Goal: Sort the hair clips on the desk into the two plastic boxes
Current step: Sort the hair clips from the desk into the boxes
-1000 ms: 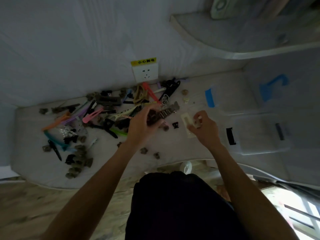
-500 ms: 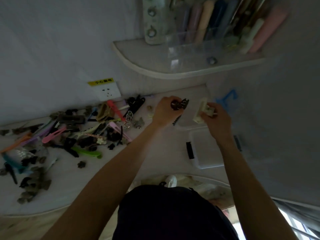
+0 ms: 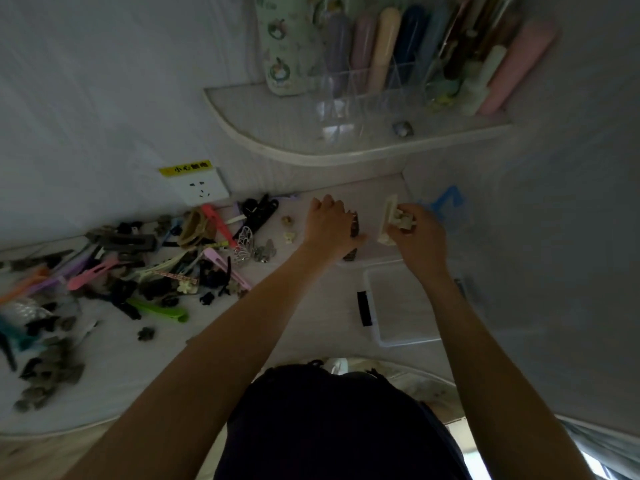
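The left hand (image 3: pixel 330 225) grips a dark brown clip (image 3: pixel 354 227) and the right hand (image 3: pixel 417 230) pinches 2 cream clips (image 3: pixel 393 218) above the far clear plastic box (image 3: pixel 372 202), so each should be released low, inside its walls.

Desk (image 3: pixel 284 327): white, carrying everything.
Clips (image 3: pixel 145 268): lying heaped, well left of both hands.
Box (image 3: pixel 401 306): clear, sitting just below the right hand.
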The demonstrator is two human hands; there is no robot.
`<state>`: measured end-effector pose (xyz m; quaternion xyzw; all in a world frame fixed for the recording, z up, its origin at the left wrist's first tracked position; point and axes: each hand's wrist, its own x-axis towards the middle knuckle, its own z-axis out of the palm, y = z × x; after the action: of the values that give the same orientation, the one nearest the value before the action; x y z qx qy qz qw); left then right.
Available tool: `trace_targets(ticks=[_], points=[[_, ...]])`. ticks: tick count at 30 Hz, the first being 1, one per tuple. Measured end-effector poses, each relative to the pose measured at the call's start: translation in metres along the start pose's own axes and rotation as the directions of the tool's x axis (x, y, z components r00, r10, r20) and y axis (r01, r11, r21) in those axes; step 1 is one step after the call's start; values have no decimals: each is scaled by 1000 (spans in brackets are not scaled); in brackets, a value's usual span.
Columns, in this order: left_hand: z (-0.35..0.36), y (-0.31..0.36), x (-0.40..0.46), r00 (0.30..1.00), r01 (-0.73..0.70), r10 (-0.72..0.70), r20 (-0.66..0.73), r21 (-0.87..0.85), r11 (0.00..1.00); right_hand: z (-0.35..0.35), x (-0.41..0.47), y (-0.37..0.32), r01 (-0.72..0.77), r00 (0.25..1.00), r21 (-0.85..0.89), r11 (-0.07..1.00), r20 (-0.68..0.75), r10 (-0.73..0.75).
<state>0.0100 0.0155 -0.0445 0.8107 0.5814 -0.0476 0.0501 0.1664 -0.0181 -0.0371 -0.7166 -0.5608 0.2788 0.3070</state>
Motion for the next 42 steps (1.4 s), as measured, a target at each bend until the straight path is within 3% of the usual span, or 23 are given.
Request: trace_targets(ticks=[4, 8, 10, 12, 17, 20, 24, 29, 35, 39, 42], points=[[3, -6, 0, 999, -36, 37, -11, 41, 998, 7, 6, -4, 54, 995, -137, 989, 96, -41], [8, -27, -17, 923, -165, 39, -384, -301, 939, 15, 10, -9, 130, 960, -344, 930, 278, -31], [10, -42, -31, 887, -211, -1, -462, -406, 889, 19, 7, -13, 138, 911, -340, 930, 411, 15], [12, -57, -52, 879, -218, -51, -475, -494, 842, 22, 1, -21, 148, 890, -283, 947, 455, -3], [21, -103, -116, 836, 2, -422, -351, -767, 642, 40, -31, -56, 290, 938, -56, 955, 214, -272], [33, -139, -142, 788, 207, -551, -275, -725, 657, 74, -46, -80, 390, 878, -3, 921, 301, -371], [47, -181, -159, 831, 341, -513, -214, -534, 774, 134, -32, -106, 519, 757, -114, 847, 522, -394], [47, -225, -161, 814, 425, -571, -105, -562, 710, 188, 2, -128, 702, 676, -347, 622, 599, -429], [42, -250, -113, 904, 361, -428, -2, -533, 765, 195, 4, -123, 627, 746, -399, 669, 555, -368], [52, -251, -88, 889, 438, -441, 121, -498, 748, 189, 0, -115, 604, 760, -402, 688, 551, -345], [56, -251, -88, 876, 455, -468, 115, -515, 726, 181, -4, -117, 592, 783, -416, 690, 499, -371]])
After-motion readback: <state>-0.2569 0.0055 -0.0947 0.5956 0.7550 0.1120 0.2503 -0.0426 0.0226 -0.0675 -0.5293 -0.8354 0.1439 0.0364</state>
